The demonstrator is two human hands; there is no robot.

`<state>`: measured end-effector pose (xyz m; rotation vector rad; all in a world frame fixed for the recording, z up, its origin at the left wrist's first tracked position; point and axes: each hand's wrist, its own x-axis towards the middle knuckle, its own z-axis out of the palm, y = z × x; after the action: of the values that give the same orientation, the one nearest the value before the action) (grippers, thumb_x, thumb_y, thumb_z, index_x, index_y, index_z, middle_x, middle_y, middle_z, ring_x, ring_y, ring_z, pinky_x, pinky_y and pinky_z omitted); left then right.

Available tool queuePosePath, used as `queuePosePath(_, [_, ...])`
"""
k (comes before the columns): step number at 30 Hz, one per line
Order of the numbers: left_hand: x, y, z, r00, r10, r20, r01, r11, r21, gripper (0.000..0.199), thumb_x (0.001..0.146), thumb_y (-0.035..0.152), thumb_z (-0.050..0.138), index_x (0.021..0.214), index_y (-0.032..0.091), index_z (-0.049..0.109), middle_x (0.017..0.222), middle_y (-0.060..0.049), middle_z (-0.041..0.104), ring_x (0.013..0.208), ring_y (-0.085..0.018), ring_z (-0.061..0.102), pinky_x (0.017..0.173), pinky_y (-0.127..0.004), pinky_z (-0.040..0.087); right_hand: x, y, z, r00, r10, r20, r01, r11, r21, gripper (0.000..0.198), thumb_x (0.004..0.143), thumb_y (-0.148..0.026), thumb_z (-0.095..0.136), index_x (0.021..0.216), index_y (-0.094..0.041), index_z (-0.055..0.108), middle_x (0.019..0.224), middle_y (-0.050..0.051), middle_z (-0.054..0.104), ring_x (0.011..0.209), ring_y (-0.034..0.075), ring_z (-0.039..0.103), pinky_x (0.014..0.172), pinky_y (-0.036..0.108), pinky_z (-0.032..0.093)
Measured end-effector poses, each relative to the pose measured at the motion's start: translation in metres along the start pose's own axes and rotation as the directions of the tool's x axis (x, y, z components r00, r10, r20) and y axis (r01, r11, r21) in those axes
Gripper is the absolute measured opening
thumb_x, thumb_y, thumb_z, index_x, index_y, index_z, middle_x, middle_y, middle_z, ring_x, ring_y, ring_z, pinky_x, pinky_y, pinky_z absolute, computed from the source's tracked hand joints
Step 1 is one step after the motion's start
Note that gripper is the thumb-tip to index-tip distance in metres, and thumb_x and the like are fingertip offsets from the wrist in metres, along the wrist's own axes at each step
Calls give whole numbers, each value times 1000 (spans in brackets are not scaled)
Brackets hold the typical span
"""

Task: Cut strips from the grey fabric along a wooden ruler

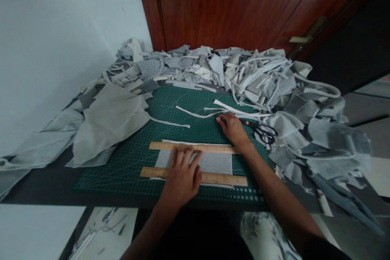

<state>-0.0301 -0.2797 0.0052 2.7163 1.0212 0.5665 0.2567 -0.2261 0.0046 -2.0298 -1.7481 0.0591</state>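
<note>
My left hand rests with fingers spread across a grey fabric piece. Its fingertips touch the upper wooden ruler, and its palm lies over the lower wooden ruler. Both rulers lie across the fabric near its long edges. Beyond them, my right hand is closed, fingertips low over the mat around something small and dark that I cannot make out. Black-handled scissors lie just right of that hand, their blades partly hidden by it. Thin white fabric strips lie beside its fingers.
A green cutting mat covers the dark table. Heaped grey and white fabric scraps line the back and right side. A large pale fabric piece lies at the left. A brown door stands behind, beside a white wall.
</note>
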Motion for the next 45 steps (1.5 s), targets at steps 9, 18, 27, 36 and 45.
queuePosePath(9, [-1, 0, 3, 1000, 3, -10, -3, 999, 35, 55, 101, 26, 52, 154, 14, 54, 150, -15, 61, 137, -36, 54, 128, -63, 31, 13, -10, -10, 996, 57, 64, -55, 998, -39, 5, 99, -19, 64, 102, -18, 69, 106, 11, 74, 92, 24, 69, 80, 32, 51])
queuePosePath(18, [-4, -2, 11, 999, -3, -53, 3, 1000, -7, 48, 104, 21, 47, 150, 12, 57, 152, -14, 61, 141, -33, 54, 128, -60, 34, -27, -56, -21, 907, -256, 333, -59, 707, 705, 21, 109, -45, 44, 100, -26, 43, 96, 5, 78, 73, 17, 70, 68, 29, 53])
queuePosePath(27, [-4, 0, 11, 996, -38, -83, 34, 998, -57, 50, 101, 13, 48, 150, 15, 54, 150, -15, 58, 143, -32, 52, 125, -58, 40, -41, -87, -8, 909, -273, 316, -40, 697, 716, 14, 109, -37, 46, 100, -27, 44, 97, 5, 78, 90, 20, 74, 87, 35, 56])
queuePosePath(36, [-4, 4, 6, 989, -131, -69, 124, 988, -87, 44, 97, 14, 56, 140, 17, 63, 147, -16, 54, 143, -36, 49, 120, -56, 46, -44, -92, 8, 965, -226, 136, 62, 695, 716, 13, 101, -34, 63, 96, -23, 62, 102, 6, 76, 99, 21, 75, 89, 33, 55])
queuePosePath(45, [-1, 3, 4, 988, -140, -69, 135, 989, -62, 38, 99, 22, 53, 134, 13, 63, 163, -20, 47, 155, -37, 39, 127, -59, 35, -57, -82, 3, 991, -84, 101, 1, 775, 632, 15, 96, -36, 69, 97, -22, 74, 92, 4, 77, 78, 18, 67, 72, 29, 52])
